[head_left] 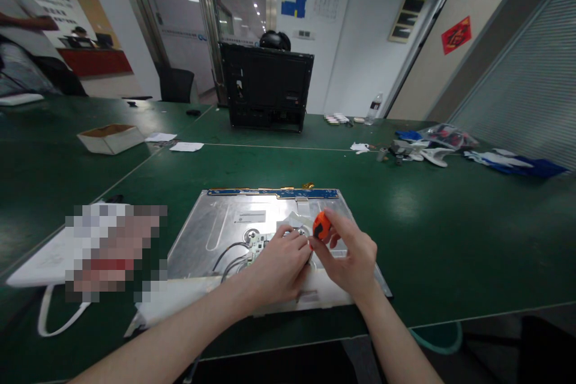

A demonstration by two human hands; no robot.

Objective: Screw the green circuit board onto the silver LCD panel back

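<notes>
A metal-backed display panel (193,240) lies flat on the green table before me, with a blue circuit strip (243,192) along its far edge. My right hand (348,255) pinches the orange and black handle of a screwdriver (321,225) over the panel's right half. The screwdriver's tip is hidden by my fingers. Beside it, my left hand (283,261) rests over a small green circuit board (257,244), its fingers bent and close together near the screwdriver. Whatever those fingers grip is hidden. Dark cables (231,264) run from the board's left side.
On the left lie a white device with a cable (42,258) and an open cardboard box (110,139). A black monitor housing (270,87) stands at the back. Gloves (434,156), a plastic bag (447,135) and a bottle (374,109) sit at right. A person stands far left.
</notes>
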